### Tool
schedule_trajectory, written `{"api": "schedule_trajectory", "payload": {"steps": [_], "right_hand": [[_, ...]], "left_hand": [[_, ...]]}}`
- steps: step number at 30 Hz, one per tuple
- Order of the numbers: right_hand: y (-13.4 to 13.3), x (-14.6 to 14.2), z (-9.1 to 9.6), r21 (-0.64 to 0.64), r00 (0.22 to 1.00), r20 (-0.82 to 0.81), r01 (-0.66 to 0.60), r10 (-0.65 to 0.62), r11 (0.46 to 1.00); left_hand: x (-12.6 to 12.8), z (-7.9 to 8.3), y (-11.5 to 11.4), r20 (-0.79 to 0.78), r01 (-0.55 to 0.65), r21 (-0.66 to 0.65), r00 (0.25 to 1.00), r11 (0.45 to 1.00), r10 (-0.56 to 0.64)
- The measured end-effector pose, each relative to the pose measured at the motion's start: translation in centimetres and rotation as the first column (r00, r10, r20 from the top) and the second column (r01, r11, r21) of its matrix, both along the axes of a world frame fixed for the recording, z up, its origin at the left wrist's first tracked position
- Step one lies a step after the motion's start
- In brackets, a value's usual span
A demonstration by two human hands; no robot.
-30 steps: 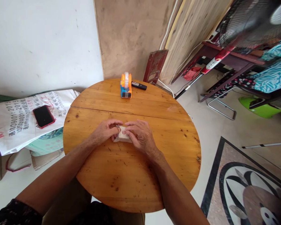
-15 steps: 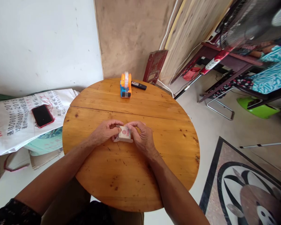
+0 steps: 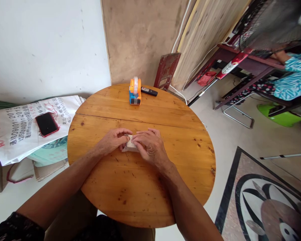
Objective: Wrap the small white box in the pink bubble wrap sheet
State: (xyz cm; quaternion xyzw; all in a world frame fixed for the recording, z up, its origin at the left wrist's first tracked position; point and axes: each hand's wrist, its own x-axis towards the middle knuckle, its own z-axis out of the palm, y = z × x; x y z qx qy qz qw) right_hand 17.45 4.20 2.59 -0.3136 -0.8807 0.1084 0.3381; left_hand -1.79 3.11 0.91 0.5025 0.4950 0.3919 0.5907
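Observation:
A small white wrapped packet (image 3: 130,146) rests on the round wooden table (image 3: 130,197), between my hands. My left hand (image 3: 114,140) grips its left end, thumb on top and fingers curled round the side. Over the packet's right part lies my right hand (image 3: 150,144), its fingers bent and its fingertips touching the top, so much of the printed face is hidden. Whether the right fingertips pinch the wrapping is too small to tell.
An orange and blue tape dispenser (image 3: 135,91) stands at the table's back, beside a black remote-like device (image 3: 149,91). Left of the table, a phone (image 3: 47,124) lies on white sacks (image 3: 20,134). A fan (image 3: 230,65) and a seated person (image 3: 294,77) are at right.
My right hand has shifted from the packet's right edge onto its top, covering the red print. The left hand keeps its hold, and the packet stays in place.

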Motion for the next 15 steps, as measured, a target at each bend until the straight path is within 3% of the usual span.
{"api": "schedule_trajectory", "payload": {"steps": [4,7,10,12,15], "right_hand": [[-0.1,0.0,-0.1,0.016,1.000,0.006,-0.015,0.015,1.000],[-0.1,0.1,-0.1,-0.067,0.996,-0.093,0.004,-0.010,0.998],[0.2,0.6,0.2,-0.176,0.975,-0.193,0.079,-0.113,0.981],[0.5,1.3,0.5,-0.259,0.975,-0.160,0.110,-0.155,0.960],[1.0,2.0,0.6,-0.370,0.998,-0.014,0.055,-0.065,0.928]], "left_hand": [[0.0,-0.1,-0.1,-0.003,-0.006,0.002,1.000,1.000,0.006],[0.0,-0.1,-0.1,-0.004,-0.005,-0.009,1.000,1.000,0.005],[0.0,0.0,0.0,-0.011,-0.002,-0.020,1.000,1.000,0.002],[0.0,0.0,0.0,-0.013,-0.004,-0.027,1.000,1.000,0.003],[0.0,0.0,0.0,-0.008,-0.008,-0.030,1.000,1.000,0.007]]}}
